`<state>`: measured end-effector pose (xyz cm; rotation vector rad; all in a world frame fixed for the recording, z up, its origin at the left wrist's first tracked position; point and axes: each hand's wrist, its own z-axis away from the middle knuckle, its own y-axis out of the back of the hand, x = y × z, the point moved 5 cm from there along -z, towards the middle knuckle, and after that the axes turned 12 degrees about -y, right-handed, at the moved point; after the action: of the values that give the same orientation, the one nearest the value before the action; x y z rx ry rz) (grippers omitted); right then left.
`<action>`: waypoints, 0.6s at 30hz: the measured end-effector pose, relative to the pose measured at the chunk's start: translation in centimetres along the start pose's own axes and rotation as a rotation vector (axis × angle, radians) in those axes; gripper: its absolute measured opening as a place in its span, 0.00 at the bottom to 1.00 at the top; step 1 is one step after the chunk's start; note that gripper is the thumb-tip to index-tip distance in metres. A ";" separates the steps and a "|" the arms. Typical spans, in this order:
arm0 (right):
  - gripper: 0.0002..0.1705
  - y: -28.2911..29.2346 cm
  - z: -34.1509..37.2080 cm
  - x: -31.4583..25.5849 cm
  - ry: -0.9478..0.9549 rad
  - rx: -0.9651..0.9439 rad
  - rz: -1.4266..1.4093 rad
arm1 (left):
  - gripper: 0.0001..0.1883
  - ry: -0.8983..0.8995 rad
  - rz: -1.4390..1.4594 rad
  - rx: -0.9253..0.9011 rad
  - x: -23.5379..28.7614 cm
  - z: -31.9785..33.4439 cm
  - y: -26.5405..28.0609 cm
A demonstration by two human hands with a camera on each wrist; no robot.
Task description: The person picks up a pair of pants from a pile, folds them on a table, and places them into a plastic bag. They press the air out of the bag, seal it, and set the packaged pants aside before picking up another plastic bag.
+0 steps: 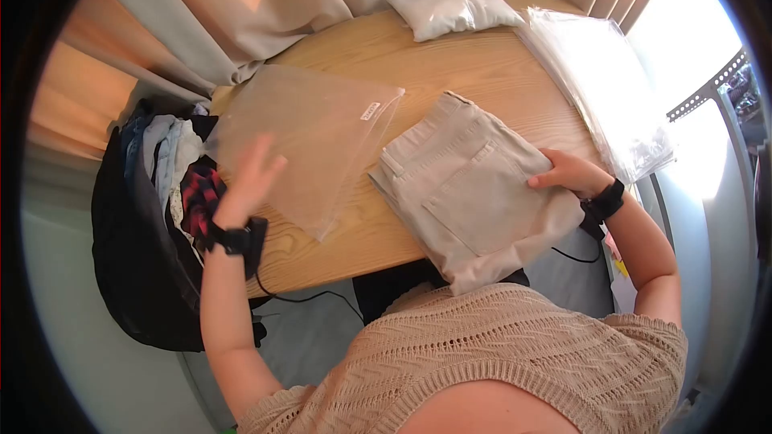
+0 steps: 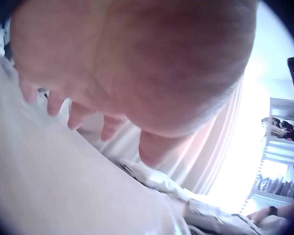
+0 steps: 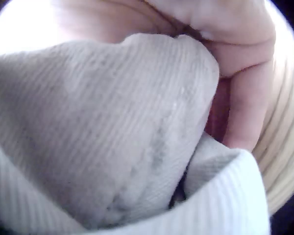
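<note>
Folded beige trousers [image 1: 482,193] lie over the table's front edge, with a back pocket facing up. My right hand [image 1: 575,174] grips their right side, thumb on top; in the right wrist view its fingers [image 3: 247,105] curl round the ribbed-looking cloth [image 3: 137,112]. To the left lies a flat, frosted zip bag [image 1: 314,128] with a small white label by its corner. Over the bag's left part is my left hand [image 1: 251,177], fingers spread and holding nothing. The left wrist view shows its palm [image 2: 127,63] above the pale plastic sheet [image 2: 68,171].
A black bag [image 1: 137,273] stuffed with clothes stands left of the wooden table [image 1: 450,64]. At the back sits a packed white parcel [image 1: 454,10]. A stack of clear plastic bags [image 1: 603,72] lies along the right edge. Curtains [image 1: 241,0] hang behind.
</note>
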<state>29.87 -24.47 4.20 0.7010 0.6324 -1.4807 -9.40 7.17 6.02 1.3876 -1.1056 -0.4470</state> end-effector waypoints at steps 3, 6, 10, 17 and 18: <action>0.36 -1.7 0.3 0.1 0.036 -0.055 -0.117 | 0.37 -0.024 0.088 -0.328 5.7 2.9 -4.3; 0.32 -2.1 0.6 0.9 0.120 -0.008 -0.145 | 0.41 0.017 -0.059 -0.434 7.0 4.5 -4.9; 0.25 -0.5 1.1 2.7 0.159 0.217 -0.230 | 0.45 0.096 -0.008 -0.379 2.8 5.6 -4.0; 0.25 1.1 -0.4 4.5 0.295 0.263 -0.484 | 0.49 0.113 0.145 -0.331 -0.4 5.7 -3.0; 0.23 1.6 0.5 4.2 0.193 0.317 -0.348 | 0.48 0.118 0.127 -0.330 -0.1 5.8 -2.9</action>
<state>31.43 -27.69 1.42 1.0263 0.6996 -1.8746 -13.23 3.52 2.26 1.0349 -0.9678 -0.4277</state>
